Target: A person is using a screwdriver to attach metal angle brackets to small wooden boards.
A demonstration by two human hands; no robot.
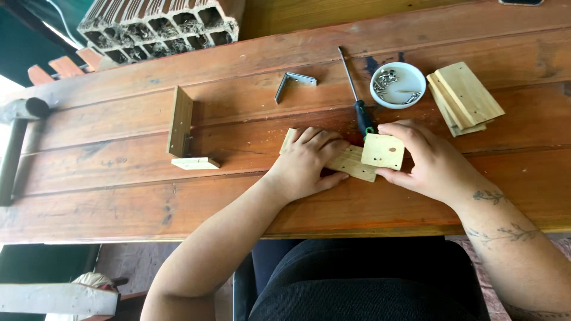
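Wood block (382,151) is gripped by rt hand (431,160); flat strip (351,163) pressed by lt hand (306,163) on plank table (119,196), near front edge; screwdriver (358,101) just behind.

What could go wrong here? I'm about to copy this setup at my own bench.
The small wood block stands on edge against the flat strip, held only by the right hand while the left hand presses the strip; it may slip out of line. The screwdriver lies close behind and could get nudged into the screw bowl.
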